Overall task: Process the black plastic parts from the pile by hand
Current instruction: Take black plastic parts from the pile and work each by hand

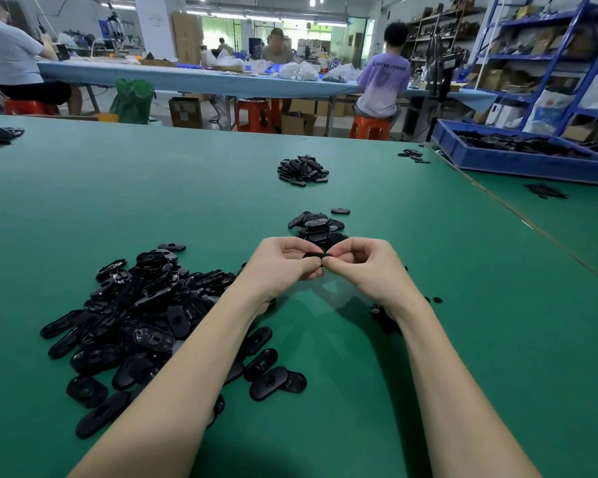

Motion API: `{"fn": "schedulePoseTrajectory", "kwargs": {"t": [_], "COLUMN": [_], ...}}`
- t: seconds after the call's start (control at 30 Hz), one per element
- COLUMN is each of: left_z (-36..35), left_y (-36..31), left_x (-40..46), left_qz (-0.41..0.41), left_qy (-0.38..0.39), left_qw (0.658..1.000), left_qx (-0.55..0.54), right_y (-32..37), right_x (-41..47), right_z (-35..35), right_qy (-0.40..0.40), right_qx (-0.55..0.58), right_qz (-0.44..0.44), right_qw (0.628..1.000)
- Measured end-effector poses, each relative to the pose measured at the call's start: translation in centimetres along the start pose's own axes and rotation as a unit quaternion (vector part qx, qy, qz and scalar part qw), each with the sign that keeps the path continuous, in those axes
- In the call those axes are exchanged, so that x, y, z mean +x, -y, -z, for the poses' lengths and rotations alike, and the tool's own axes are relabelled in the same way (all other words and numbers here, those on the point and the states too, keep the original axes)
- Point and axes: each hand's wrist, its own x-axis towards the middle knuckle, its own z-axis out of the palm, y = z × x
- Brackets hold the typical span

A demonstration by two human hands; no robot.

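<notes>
One small black plastic part point(316, 255) is held above the green table point(463, 305), pinched at its two ends between my left hand point(283, 263) and my right hand point(366, 267). Curled fingers cover most of it. A big pile of black oval parts point(145, 315) lies on the table to the left, partly under my left forearm. A smaller heap of the same parts point(316, 226) sits just beyond my hands.
Another heap of parts point(302, 170) lies farther back at centre. A blue crate point(518, 160) of black parts stands at the right rear. Small black bits point(437, 300) lie by my right wrist. People sit at a blue table point(194, 77) behind.
</notes>
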Motion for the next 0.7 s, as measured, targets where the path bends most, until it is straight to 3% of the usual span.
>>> {"fn": "schedulePoseTrajectory", "kwargs": {"t": [0.1, 0.2, 0.4, 0.7], "left_z": [0.2, 0.1, 1.7, 3.2], "left_y": [0.2, 0.2, -0.1, -1.0], "left_x": [0.2, 0.4, 0.6, 0.6], "left_qz": [-0.004, 0.0, -0.076, -0.095], "left_qy": [-0.006, -0.006, -0.1, -0.103], "left_qw": [1.0, 1.0, 0.981, 0.975], "left_qx": [-0.007, -0.01, 0.149, 0.173], "right_y": [-0.1, -0.3, -1.2, 0.0], "right_x": [0.0, 0.1, 0.5, 3.2], "right_z": [0.3, 0.2, 1.3, -1.1], "right_qy": [0.019, -0.016, -0.099, -0.083], "right_qx": [-0.031, -0.081, -0.168, -0.282], "right_qz": [0.042, 0.057, 0.014, -0.013], "right_qw": [0.998, 0.995, 0.981, 0.956]}}
